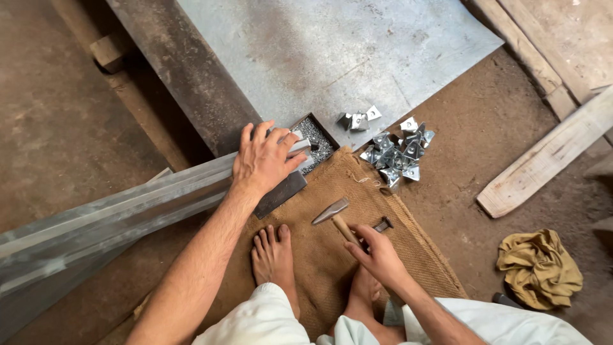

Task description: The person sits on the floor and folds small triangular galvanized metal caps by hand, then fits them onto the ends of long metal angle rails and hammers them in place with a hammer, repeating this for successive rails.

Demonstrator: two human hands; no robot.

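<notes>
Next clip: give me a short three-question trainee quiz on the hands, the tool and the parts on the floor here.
1. True or false: the right hand grips a hammer by its wooden handle.
2. What does the left hand press on? A) the yellow rag B) the end of a long grey metal strip C) the wooden plank
3. Where does the pile of small shiny metal brackets lie relative to the burlap mat?

Key: 1 true. 2 B. 3 Just past the mat's far corner, beside the edge of the metal sheet.
</notes>
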